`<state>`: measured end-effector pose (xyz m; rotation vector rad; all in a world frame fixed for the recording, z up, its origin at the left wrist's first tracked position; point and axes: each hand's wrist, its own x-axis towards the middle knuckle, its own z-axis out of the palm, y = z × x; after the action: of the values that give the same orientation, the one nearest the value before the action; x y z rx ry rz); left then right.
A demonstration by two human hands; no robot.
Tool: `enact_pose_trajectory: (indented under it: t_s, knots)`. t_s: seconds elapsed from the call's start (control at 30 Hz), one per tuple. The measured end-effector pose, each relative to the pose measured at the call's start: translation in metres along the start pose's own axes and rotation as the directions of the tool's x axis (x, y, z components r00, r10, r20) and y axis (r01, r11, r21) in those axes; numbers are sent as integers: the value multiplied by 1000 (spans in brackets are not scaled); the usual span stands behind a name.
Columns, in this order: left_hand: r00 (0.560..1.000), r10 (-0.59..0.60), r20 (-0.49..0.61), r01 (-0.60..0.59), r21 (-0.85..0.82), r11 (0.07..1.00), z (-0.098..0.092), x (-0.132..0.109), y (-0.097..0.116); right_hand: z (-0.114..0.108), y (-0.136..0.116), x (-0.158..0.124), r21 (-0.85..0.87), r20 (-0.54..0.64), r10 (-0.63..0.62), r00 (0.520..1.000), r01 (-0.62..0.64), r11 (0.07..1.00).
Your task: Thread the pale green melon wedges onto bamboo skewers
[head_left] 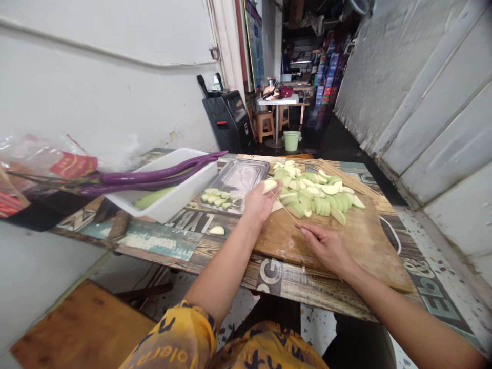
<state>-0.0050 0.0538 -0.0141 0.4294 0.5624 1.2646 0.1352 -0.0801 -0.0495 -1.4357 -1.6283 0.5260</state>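
Observation:
My left hand (257, 203) pinches a pale green vegetable slice (270, 185) near the left edge of the wooden cutting board (357, 248). In my right hand (326, 245) is a thin wooden skewer (287, 210), slanting up and left to the slice. Whether its tip has gone into the slice cannot be made out. A heap of green-edged slices (329, 189) covers the far part of the board. Left of my hands, a clear plastic tray (246, 171) holds several skewered-looking slices (219, 198) in rows.
One loose slice (217, 230) lies on the patterned table (165, 245). Further left, long purple eggplants (149, 177) rest across a white bin (179, 202). More skewers (348, 178) lie behind the heap. A wooden stool (82, 328) stands below on the left.

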Motion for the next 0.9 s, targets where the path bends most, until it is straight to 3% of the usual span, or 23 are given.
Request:
enact_pose_trajectory:
  t_s: [0.4, 0.9]
  knots:
    - [999, 41, 4, -41, 41, 998, 2, -2, -4, 0, -1, 0, -18, -2, 2, 1000, -2, 1000]
    - [995, 101, 27, -104, 125, 987, 2, -4, -10, -1, -9, 0, 85, 62, 126, 990, -131, 988]
